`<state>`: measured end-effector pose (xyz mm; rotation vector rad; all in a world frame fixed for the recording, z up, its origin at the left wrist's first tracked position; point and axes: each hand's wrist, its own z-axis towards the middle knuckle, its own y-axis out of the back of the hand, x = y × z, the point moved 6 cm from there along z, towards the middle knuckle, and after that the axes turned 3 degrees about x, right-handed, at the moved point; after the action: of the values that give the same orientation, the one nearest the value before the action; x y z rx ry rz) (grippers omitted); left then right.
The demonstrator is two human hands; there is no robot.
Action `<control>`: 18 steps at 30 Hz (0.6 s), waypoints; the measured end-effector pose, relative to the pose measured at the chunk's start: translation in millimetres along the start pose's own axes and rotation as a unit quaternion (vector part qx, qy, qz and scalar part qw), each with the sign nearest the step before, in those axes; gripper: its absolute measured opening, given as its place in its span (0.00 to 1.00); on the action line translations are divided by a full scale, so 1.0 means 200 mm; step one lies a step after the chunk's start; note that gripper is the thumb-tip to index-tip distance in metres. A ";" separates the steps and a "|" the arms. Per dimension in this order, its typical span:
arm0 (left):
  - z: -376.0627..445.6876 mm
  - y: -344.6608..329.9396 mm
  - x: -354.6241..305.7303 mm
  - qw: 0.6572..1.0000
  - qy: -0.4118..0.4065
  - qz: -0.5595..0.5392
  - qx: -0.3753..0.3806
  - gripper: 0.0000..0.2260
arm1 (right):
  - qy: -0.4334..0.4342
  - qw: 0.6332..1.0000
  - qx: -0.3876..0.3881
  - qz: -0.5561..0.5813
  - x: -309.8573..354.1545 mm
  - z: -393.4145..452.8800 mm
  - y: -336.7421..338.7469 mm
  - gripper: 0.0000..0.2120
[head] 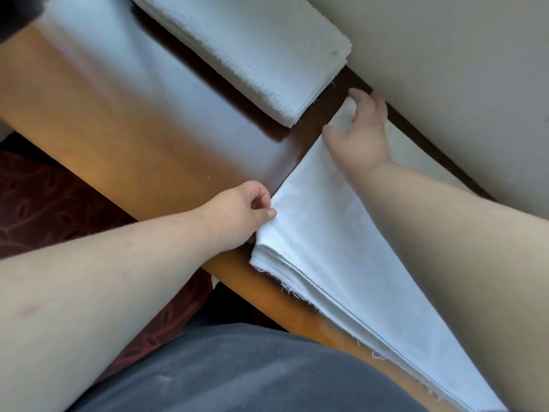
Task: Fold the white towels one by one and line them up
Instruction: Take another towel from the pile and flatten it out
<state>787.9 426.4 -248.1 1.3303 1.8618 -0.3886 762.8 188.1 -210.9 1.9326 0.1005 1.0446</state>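
A stack of flat white towels (326, 233) lies on the wooden table (124, 138), reaching from the wall to the near edge, with frayed threads along its front side. My left hand (240, 209) pinches the near left corner of the top towel between thumb and forefinger. My right hand (359, 132) grips the far corner of the same towel, close to the wall. A second pile of folded white towels (252, 52) sits further back on the table, apart from both hands.
A beige wall (445, 69) runs along the table's far side, right behind my right hand. Bare glossy tabletop lies left of the stacks. Dark red patterned carpet (59, 203) shows below the table's front edge.
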 end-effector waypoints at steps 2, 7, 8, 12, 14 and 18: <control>0.00 0.02 -0.02 1.000 0.004 0.001 0.008 0.05 | 0.078 0.997 -0.007 -0.025 0.09 -0.19 -0.03 0.25; -0.03 0.01 -0.03 0.988 0.124 -0.052 0.071 0.07 | 0.137 0.964 0.167 -0.158 0.20 -0.72 -0.22 0.22; -0.05 0.00 -0.04 0.985 0.141 -0.046 0.089 0.08 | 0.132 0.946 0.215 -0.202 0.18 -0.81 -0.27 0.26; -0.11 -0.03 -0.05 0.974 0.188 -0.020 0.123 0.11 | 0.113 0.923 0.251 -0.271 0.14 -0.90 -0.36 0.17; -0.12 -0.02 -0.05 0.975 0.189 0.011 0.113 0.12 | 0.092 0.931 0.241 -0.258 0.12 -0.87 -0.37 0.09; -0.10 -0.02 -0.08 0.976 0.195 0.030 0.087 0.14 | 0.039 0.948 0.266 -0.168 0.11 -0.87 -0.37 0.11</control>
<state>778.2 427.4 -224.2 1.6738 2.1380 -0.2772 678.6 359.2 -212.9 2.2390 0.8004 0.9179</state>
